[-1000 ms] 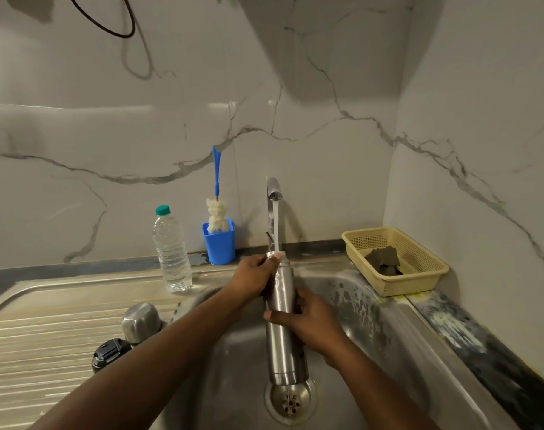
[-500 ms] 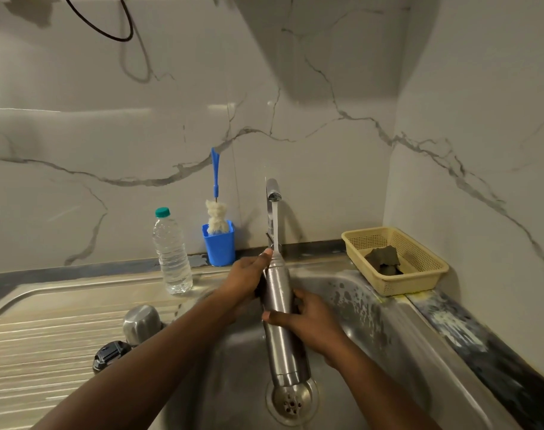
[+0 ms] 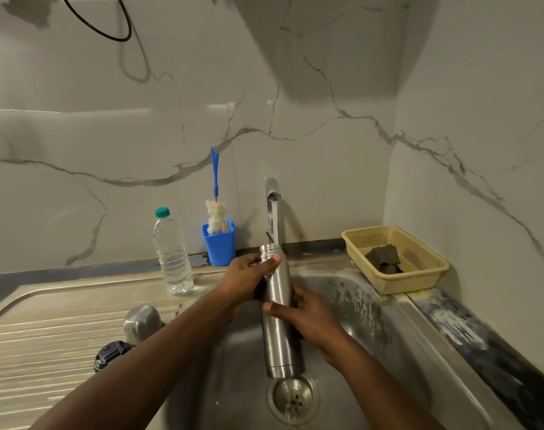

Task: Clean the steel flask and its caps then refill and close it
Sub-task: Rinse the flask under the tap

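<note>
Left hand (image 3: 245, 277) has slid down flask (image 3: 283, 336) neck, still gripping; right hand (image 3: 311, 318) grips mid-body. Steel sink (image 3: 373, 308) below tap (image 3: 272, 189), marble wall (image 3: 326, 181) behind.

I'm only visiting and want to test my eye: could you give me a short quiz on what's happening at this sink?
1. True or false: the steel flask has a cap on it.
2. The steel cap and the black cap lie: A) in the yellow basket, B) on the draining board, C) in the sink basin.
3. Fill in: the ____ hand grips the flask near its neck.

Key
1. False: its mouth is open under the running tap.
2. B.
3. Left: the left hand.
</note>
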The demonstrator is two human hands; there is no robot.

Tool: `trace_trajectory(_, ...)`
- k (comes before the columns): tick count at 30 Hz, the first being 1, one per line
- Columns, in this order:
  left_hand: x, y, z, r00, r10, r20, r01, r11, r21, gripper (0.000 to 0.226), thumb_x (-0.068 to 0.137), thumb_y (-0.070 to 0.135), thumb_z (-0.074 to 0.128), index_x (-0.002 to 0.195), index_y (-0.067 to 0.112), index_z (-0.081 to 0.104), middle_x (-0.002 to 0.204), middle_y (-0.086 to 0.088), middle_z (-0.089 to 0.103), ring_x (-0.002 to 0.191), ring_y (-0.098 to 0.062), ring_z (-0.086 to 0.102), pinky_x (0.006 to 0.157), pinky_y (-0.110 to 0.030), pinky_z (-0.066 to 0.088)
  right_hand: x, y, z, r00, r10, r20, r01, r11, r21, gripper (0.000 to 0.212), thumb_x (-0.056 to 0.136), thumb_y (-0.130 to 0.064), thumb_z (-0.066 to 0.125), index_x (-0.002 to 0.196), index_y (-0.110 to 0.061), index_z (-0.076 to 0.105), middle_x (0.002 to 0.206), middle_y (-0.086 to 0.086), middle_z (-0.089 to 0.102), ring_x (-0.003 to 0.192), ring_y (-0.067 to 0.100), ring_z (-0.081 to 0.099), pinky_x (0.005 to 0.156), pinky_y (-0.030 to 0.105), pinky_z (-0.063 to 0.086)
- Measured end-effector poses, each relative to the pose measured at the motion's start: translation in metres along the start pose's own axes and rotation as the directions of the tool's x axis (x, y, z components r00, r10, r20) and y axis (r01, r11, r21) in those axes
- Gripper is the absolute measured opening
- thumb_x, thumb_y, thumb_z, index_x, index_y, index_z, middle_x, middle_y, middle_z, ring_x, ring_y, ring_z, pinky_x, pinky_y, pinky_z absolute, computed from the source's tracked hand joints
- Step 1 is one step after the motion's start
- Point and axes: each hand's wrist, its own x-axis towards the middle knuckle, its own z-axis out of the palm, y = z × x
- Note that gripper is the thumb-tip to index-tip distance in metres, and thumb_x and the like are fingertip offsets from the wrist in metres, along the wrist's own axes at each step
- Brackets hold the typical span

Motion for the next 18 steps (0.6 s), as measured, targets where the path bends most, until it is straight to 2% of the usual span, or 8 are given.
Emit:
trace_trajectory(2, 0.001, -0.002, -0.001, 0.996, 0.031, -0.079, -0.035, 0.998, -0.046, 0.043, 0.088, 0.047, 0.081, 0.116, 0.016, 0.073, 0.105, -0.01, 0.078, 0.099, -0.028, 0.076, 0.085, -0.045, 0.066, 0.001, 0.0, 0.0, 1.0, 0.011, 0.003, -0.011, 1.0, -0.008, 0.056, 0.081, -0.049, 0.085, 0.131, -0.034, 0.064, 0.116, -0.009, 0.074, 0.102, 0.01, 0.073, 0.088, 0.033, 0.06)
trace_trajectory(5, 0.002, -0.002, -0.003, 0.981, 0.051, -0.187, -0.08, 0.985, -0.15, 0.034, 0.09, 0.043, 0.08, 0.114, 0.021, 0.07, 0.108, -0.008, 0.075, 0.102, -0.028, 0.074, 0.091, -0.051, 0.063, 0.001, -0.001, -0.002, 0.996, 0.093, 0.011, -0.093, 0.996, 0.007, 0.048, 0.084, -0.05, 0.081, 0.125, -0.03, 0.068, 0.11, -0.005, 0.077, 0.095, 0.013, 0.075, 0.075, 0.028, 0.059)
trace_trajectory(8, 0.001, 0.002, -0.004, 0.954, 0.081, -0.288, -0.152, 0.96, -0.234, 0.021, 0.092, 0.037, 0.079, 0.103, 0.032, 0.062, 0.109, -0.003, 0.069, 0.103, -0.024, 0.07, 0.094, -0.048, 0.061, 0.005, 0.004, -0.004, 0.983, 0.183, 0.0, -0.183, 0.982, 0.039, 0.042, 0.083, -0.042, 0.085, 0.117, -0.02, 0.072, 0.102, 0.004, 0.079, 0.091, 0.022, 0.077, 0.074, 0.04, 0.065)
trace_trajectory(9, 0.001, 0.003, -0.005, 0.942, 0.09, -0.322, -0.178, 0.95, -0.256, 0.026, 0.092, 0.036, 0.08, 0.108, 0.031, 0.061, 0.112, -0.003, 0.068, 0.105, -0.024, 0.07, 0.095, -0.048, 0.06, 0.007, 0.008, -0.005, 0.98, 0.198, -0.005, -0.198, 0.979, 0.059, 0.041, 0.083, -0.036, 0.086, 0.117, -0.017, 0.073, 0.101, 0.006, 0.079, 0.091, 0.025, 0.077, 0.078, 0.044, 0.065)
trace_trajectory(11, 0.002, 0.005, -0.007, 0.928, 0.077, -0.365, -0.187, 0.943, -0.275, 0.048, 0.091, 0.037, 0.081, 0.131, 0.025, 0.059, 0.12, -0.005, 0.067, 0.11, -0.026, 0.069, 0.1, -0.05, 0.059, 0.008, 0.012, -0.006, 0.982, 0.191, 0.001, -0.191, 0.98, 0.057, 0.041, 0.082, -0.026, 0.087, 0.119, -0.016, 0.071, 0.105, 0.006, 0.078, 0.093, 0.024, 0.076, 0.073, 0.036, 0.064)
trace_trajectory(13, 0.001, 0.006, -0.008, 0.93, 0.065, -0.363, -0.174, 0.946, -0.275, 0.055, 0.091, 0.037, 0.081, 0.138, 0.024, 0.056, 0.123, -0.005, 0.066, 0.111, -0.025, 0.068, 0.101, -0.051, 0.058, 0.007, 0.014, -0.007, 0.986, 0.169, 0.01, -0.169, 0.985, 0.022, 0.043, 0.08, -0.022, 0.088, 0.119, -0.015, 0.07, 0.107, 0.006, 0.076, 0.094, 0.021, 0.074, 0.069, 0.026, 0.058)
trace_trajectory(16, -0.002, 0.005, -0.006, 0.958, 0.047, -0.283, -0.124, 0.957, -0.262, 0.039, 0.09, 0.039, 0.081, 0.122, 0.026, 0.063, 0.118, -0.005, 0.07, 0.108, -0.024, 0.07, 0.097, -0.05, 0.06, 0.005, 0.015, -0.006, 0.993, 0.12, 0.014, -0.119, 0.991, -0.057, 0.049, 0.076, -0.025, 0.092, 0.117, -0.021, 0.066, 0.108, 0.0, 0.074, 0.095, 0.015, 0.073, 0.07, 0.023, 0.059)
trace_trajectory(18, -0.005, 0.005, -0.001, 0.97, 0.069, -0.234, -0.125, 0.965, -0.231, 0.022, 0.093, 0.037, 0.079, 0.108, 0.033, 0.064, 0.111, -0.002, 0.071, 0.105, -0.022, 0.07, 0.095, -0.048, 0.061, 0.004, 0.015, -0.005, 0.999, 0.031, -0.006, -0.032, 0.979, -0.2, 0.061, 0.074, -0.038, 0.092, 0.125, -0.029, 0.059, 0.113, -0.006, 0.071, 0.098, 0.01, 0.07, 0.072, 0.022, 0.059)
